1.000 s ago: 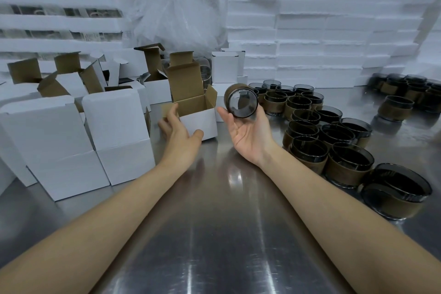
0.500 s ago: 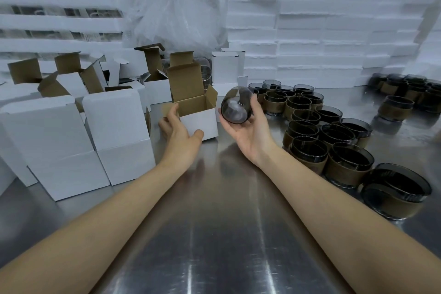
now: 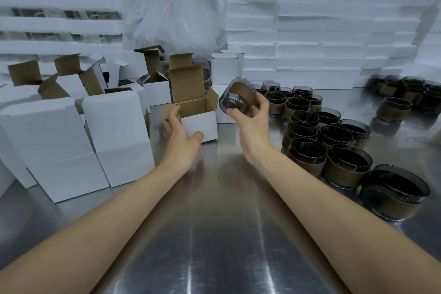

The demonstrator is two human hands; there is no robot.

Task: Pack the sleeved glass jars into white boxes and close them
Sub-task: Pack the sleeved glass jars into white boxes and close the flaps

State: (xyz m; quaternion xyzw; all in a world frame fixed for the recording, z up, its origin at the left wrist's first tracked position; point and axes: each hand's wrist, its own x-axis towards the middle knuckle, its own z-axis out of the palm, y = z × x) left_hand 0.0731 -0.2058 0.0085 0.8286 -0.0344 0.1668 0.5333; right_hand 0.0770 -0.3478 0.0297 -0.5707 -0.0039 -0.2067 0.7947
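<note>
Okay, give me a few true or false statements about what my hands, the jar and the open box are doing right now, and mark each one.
1. The right hand holds a sleeved jar in the air. True.
2. That jar already sits inside the open box. False: it is beside and above the box's right flap, outside it.
3. The left hand rests against the open box's front left corner. True.
4. The open box's lid is folded shut. False: its brown flaps stand up.
5. The other sleeved jars stand to the left of the hands. False: they are on the right, on the metal table.
</note>
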